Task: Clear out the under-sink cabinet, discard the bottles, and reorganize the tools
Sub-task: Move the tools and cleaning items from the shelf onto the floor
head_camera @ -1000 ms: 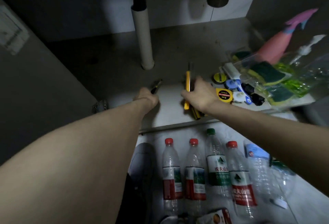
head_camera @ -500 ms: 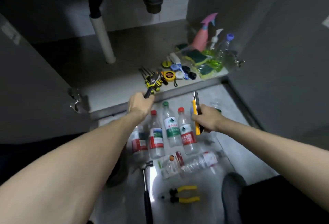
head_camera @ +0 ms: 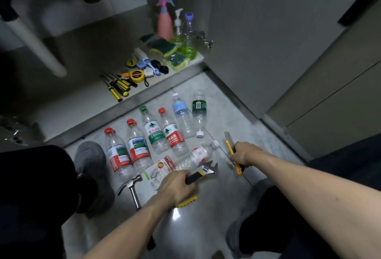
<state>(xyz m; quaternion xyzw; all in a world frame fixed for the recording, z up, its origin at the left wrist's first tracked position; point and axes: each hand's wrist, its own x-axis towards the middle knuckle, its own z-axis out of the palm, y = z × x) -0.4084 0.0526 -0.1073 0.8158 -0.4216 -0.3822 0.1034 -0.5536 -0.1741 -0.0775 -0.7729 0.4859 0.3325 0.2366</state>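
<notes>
So the under-sink cabinet (head_camera: 86,52) fills the upper left of the frame and it's maybe half cleared. Screwdrivers (head_camera: 118,86), a tape measure (head_camera: 136,75), sponges (head_camera: 165,47) and spray bottles (head_camera: 165,19) are still sitting on its floor near the top center. The plastic bottles (head_camera: 154,133) are lined up on the tile mid-frame, not thrown out yet. A hammer (head_camera: 132,188) lies lower center next to them. The left hand (head_camera: 175,186) is wrapped around a black-and-yellow adjustable wrench (head_camera: 203,173), low over the floor. The right hand (head_camera: 245,155), center right, grips a yellow utility knife (head_camera: 231,145). I'd guess both are about to be set down. Sorting tools is still to come.
</notes>
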